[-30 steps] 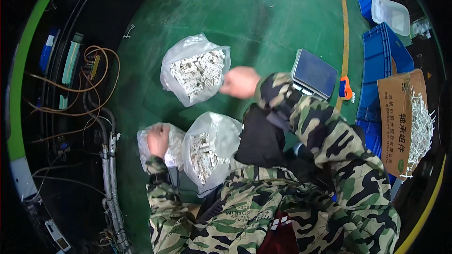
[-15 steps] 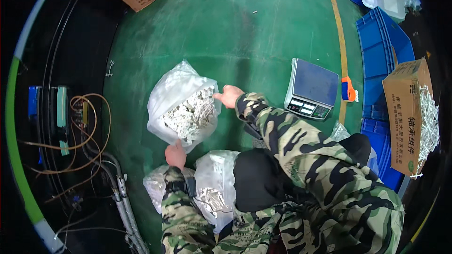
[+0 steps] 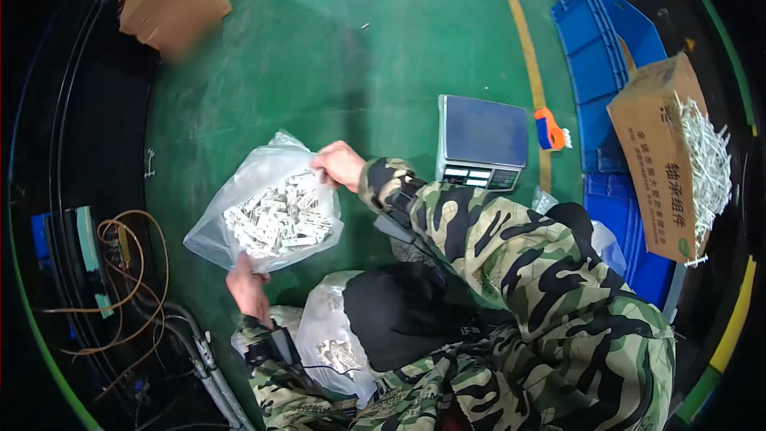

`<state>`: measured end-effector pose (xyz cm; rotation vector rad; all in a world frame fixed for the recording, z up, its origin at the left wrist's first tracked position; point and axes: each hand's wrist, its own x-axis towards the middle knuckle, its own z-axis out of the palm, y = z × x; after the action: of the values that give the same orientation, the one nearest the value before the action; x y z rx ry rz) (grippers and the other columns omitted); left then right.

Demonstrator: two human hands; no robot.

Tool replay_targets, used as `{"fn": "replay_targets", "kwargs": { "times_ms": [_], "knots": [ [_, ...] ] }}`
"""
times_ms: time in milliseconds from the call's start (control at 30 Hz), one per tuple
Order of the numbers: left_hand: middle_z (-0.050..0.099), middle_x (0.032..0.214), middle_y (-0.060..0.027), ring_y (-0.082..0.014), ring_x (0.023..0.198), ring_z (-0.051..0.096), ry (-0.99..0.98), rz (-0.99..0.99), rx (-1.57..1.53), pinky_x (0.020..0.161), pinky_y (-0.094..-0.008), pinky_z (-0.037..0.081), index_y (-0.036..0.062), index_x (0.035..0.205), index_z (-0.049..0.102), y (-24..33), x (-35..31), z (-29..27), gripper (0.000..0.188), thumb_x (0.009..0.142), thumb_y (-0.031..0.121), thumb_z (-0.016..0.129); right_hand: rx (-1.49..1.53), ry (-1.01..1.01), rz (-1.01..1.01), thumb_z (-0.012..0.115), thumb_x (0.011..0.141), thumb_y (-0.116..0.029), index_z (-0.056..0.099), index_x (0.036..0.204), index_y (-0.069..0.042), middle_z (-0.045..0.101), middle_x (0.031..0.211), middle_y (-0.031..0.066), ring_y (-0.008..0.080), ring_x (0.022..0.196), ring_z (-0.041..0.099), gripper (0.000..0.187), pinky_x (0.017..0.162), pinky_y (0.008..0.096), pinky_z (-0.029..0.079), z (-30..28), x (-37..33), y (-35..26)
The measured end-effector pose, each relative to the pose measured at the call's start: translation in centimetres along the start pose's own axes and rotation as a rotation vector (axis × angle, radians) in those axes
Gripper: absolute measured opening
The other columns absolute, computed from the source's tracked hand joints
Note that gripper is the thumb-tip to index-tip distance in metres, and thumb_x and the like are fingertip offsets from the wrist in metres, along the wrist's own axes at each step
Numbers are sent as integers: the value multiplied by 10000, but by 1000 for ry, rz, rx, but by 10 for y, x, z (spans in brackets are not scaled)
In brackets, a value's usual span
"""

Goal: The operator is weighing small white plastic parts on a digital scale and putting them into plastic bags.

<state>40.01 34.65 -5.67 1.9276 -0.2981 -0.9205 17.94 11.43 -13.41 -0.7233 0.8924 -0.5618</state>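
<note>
A translucent plastic bag stands on the green floor with its mouth spread wide. Inside it lies a heap of small white plastic parts, mostly thin and stick-like. My right hand pinches the bag's rim on the far right side. At the near left my left hand is closed on the rim, its thumb against the film. Close to my legs stands a second plastic bag with similar white parts, and part of another bag shows beside it, behind my left wrist.
A counting scale sits right of the bag, with an orange and blue tape dispenser beyond it. Blue crates and a carton of white parts line the right. Another carton is far left; hoses lie at left.
The bag's mouth has been pulled wider and now faces up more, showing more of the white parts. My left hand has moved outward along the rim. The whole view has shifted.
</note>
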Motion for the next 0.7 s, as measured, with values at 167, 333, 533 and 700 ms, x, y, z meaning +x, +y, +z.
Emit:
{"fn": "replay_targets", "kwargs": {
  "times_ms": [167, 333, 533, 700],
  "knots": [
    [638, 805, -70, -158, 588, 555, -187, 13, -379, 502, -308, 435, -17, 1021, 620, 51, -9, 25, 299, 1035, 272, 544, -8, 3, -126, 647, 881, -138, 668, 746, 22, 620, 621, 106, 150, 440, 521, 210, 385, 301, 397, 2, -39, -93],
    [651, 887, -55, -165, 760, 630, -375, 169, -442, 666, -311, 496, 5, 1069, 608, 115, -41, 91, 247, 1025, 243, 563, 90, 93, -261, 697, 872, -148, 685, 776, -18, 625, 637, 50, 132, 469, 561, 163, 417, 282, 433, -55, -134, -167],
    [647, 851, -34, -131, 739, 609, -707, 343, -358, 647, -290, 474, 14, 904, 638, 203, -91, 182, 199, 984, 193, 610, 187, 250, -457, 640, 945, -174, 634, 787, -15, 561, 612, 39, 96, 413, 411, 224, 427, 282, 364, -118, -292, -233],
    [621, 739, -47, -152, 556, 559, -799, 322, -140, 498, -288, 433, 24, 850, 624, 231, -114, 260, 219, 977, 202, 609, 162, 292, -592, 625, 953, -185, 617, 777, -9, 538, 602, 30, 97, 434, 415, 249, 467, 287, 381, -143, -345, -243]
  ]
}}
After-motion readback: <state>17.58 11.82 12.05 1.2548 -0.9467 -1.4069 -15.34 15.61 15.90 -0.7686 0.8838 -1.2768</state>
